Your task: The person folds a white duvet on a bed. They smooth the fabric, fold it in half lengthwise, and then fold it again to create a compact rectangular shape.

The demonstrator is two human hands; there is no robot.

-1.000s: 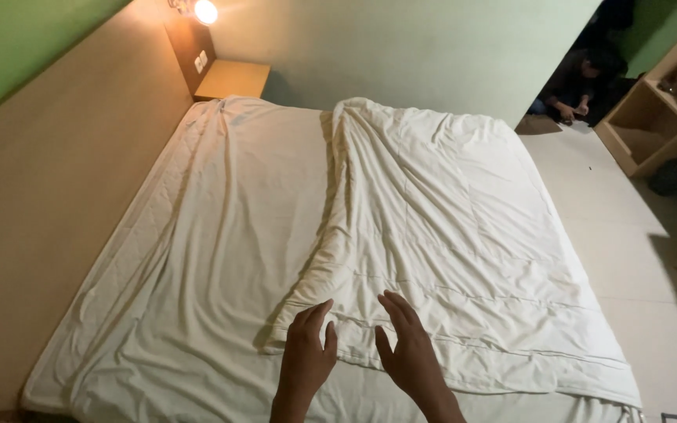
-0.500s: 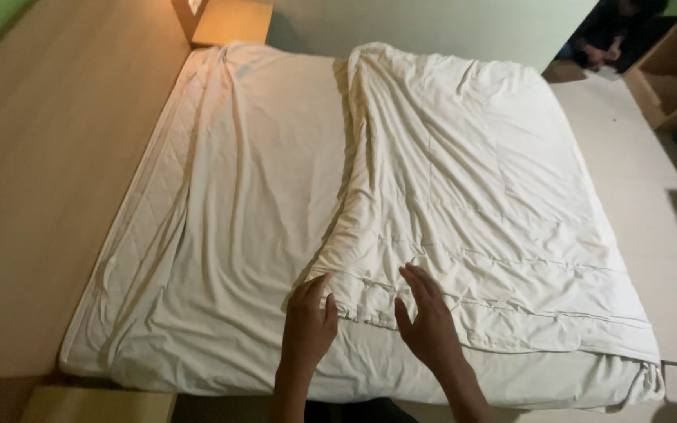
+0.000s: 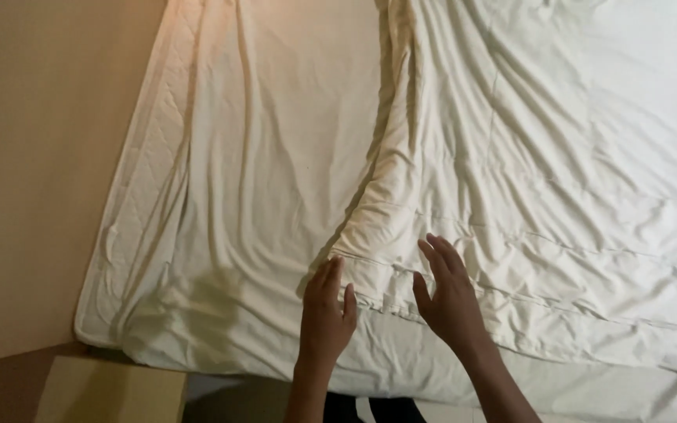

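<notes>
A white duvet [image 3: 558, 157] lies folded over the right half of a bed, its folded edge running down the middle. The left half shows the white fitted sheet [image 3: 268, 172]. My left hand [image 3: 327, 309] rests flat at the duvet's near left corner, fingers together and pointing away from me. My right hand [image 3: 448, 294] lies flat on the duvet's near hem just to the right, fingers spread. Neither hand grips any cloth.
A beige wall panel [image 3: 33, 157] runs along the bed's left side. A light wooden box or ledge [image 3: 111, 392] sits at the bottom left by the bed's corner. The mattress's near edge [image 3: 401, 368] is just in front of me.
The camera has tilted down and come closer to the bed. Both hands have slid slightly forward onto the duvet's near corner and hem.
</notes>
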